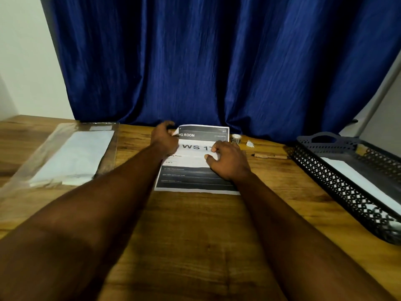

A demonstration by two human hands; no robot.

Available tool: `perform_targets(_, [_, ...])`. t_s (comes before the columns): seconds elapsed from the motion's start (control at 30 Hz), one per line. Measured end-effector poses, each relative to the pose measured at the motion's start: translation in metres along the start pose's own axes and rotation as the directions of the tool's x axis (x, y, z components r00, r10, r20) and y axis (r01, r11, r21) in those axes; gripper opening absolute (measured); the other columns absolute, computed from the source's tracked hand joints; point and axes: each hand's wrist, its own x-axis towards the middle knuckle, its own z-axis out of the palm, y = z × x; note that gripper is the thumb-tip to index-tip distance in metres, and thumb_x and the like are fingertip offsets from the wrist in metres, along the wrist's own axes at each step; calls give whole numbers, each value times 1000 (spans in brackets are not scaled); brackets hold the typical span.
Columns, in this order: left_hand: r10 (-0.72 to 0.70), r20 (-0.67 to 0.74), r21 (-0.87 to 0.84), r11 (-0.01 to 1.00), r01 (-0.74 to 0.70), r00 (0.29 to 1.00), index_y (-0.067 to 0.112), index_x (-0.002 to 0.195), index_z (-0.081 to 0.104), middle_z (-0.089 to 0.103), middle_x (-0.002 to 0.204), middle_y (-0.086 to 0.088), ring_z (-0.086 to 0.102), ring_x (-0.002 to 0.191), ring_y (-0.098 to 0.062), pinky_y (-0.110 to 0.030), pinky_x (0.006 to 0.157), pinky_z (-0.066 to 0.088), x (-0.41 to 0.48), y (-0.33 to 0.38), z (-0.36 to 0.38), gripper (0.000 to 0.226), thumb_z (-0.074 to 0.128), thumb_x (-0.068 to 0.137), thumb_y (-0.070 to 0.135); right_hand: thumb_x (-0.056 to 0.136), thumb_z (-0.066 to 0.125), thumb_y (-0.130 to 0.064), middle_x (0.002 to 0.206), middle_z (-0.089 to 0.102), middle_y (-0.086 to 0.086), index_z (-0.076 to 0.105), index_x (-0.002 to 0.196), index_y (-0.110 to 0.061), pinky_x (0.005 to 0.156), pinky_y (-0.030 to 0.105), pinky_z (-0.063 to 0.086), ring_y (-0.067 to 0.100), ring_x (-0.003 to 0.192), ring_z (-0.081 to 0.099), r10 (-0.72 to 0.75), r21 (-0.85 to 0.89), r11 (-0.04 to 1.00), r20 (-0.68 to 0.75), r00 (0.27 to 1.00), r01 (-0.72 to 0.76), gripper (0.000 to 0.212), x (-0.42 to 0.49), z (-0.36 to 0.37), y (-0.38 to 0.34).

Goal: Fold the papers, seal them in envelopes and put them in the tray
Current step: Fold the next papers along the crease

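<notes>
My left hand is curled over the far left corner of the printed sheet of paper, a white page with black bands and large dark lettering. That corner stands up off the wood against my fingers, so I read it as pinched, though the hand is blurred. My right hand lies on the sheet's right half with fingers bent and thumb and forefinger tips on the white middle band. I cannot tell whether it nips the paper or only presses it. The sheet lies flat between both forearms on the brown wooden table.

Just beyond the right hand, by the sheet's far right corner, stands a small silvery roll of tape. A crumpled white scrap lies beside it, and a short brown stick-like thing nearer my wrist. Farther to the right sits the black perforated tray with a flat white envelope in it.

Well to the left of the left hand lies a clear plastic sleeve holding a stack of white envelopes. A dark blue pleated curtain hangs behind everything.
</notes>
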Motion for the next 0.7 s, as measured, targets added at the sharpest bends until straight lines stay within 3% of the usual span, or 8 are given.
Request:
perform_targets(0.13, [101,-2,24,995,-101,995,15,114,76,78,110,-5,74,102,-24,-37,97,59,-6,1,-4,34,73,85,-3,96,64,-52,132,66,1,63,121,-25,98,41,43,26,124,53,-2,5,1000,-12,1000,2,37,-1,0,-1])
perform_targets(0.27, [235,110,217,943,-254,966,15,102,79,76,90,0,70,85,-18,-24,79,51,-22,11,-21,26,64,89,-1,95,65,-52,126,67,1,63,120,-25,94,39,41,25,120,55,12,20,1000,-26,1000,-11,37,-1,0,-1])
perform_targets(0.37, [187,224,284,926,-248,956,19,94,79,74,85,4,71,81,-19,-25,69,50,-34,13,-28,26,63,90,-2,95,65,-51,119,67,-1,62,116,-25,92,41,43,23,115,58,10,5,1000,-55,998,-10,34,-3,-2,-5])
perform_targets(0.4, [183,257,308,915,-260,949,20,94,81,76,92,4,70,85,-18,-26,70,51,-38,13,-30,30,63,90,-3,96,65,-50,119,67,-2,62,116,-25,92,40,42,22,115,58,10,1,1000,-55,998,-10,33,-4,-3,-6])
perform_targets(0.47, [186,286,383,877,-290,940,24,100,82,76,111,6,68,101,-15,-30,86,56,-42,13,-32,34,63,90,-2,96,65,-49,117,67,-3,63,117,-24,88,38,41,22,113,58,13,-4,1000,-46,999,-14,32,-6,-4,-8])
perform_targets(0.57, [157,290,466,839,-282,944,31,113,80,70,130,8,62,119,-17,-41,109,51,-46,13,-34,39,67,89,3,95,66,-45,97,71,-3,67,104,-24,81,35,52,22,94,66,32,4,1000,-74,997,-31,23,-9,-7,-8])
perform_targets(0.63, [144,327,517,800,-304,934,33,123,76,66,139,4,57,129,-21,-45,117,43,-47,14,-36,43,66,89,8,94,62,-38,85,70,-1,68,93,-23,75,36,55,24,83,68,60,-34,997,-194,979,-68,16,-11,-12,-10])
perform_targets(0.7, [141,362,550,766,-334,921,31,132,72,62,146,-1,52,137,-25,-48,122,34,-52,17,-37,44,62,92,13,91,61,-33,86,70,1,66,92,-22,77,38,52,26,84,66,33,-85,994,-376,926,-70,13,-10,-21,-11])
